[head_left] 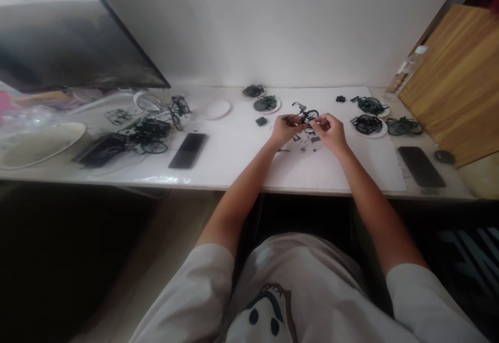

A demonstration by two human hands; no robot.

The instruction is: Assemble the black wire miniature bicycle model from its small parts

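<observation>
Between my two hands, above the white sheet [241, 161], is a small black model bicycle [311, 115] with its wheel and handlebar showing. My left hand [287, 129] is closed around its frame from the left side. On the other side my right hand [329, 129] is pinched at the wheel, and whatever lies between its fingertips is too small to make out. Several tiny loose parts [306, 143] are scattered on the sheet just below the hands. Fingers cover part of the bicycle's frame.
Plates of dark bicycle parts stand at the back [266, 104] and right [368, 126]. Left are a phone [187, 150], assembled model bicycles [152, 132], an empty white plate [215, 109] and a monitor [70, 36]. A second phone [421, 167] and a bottle [407, 70] stand right.
</observation>
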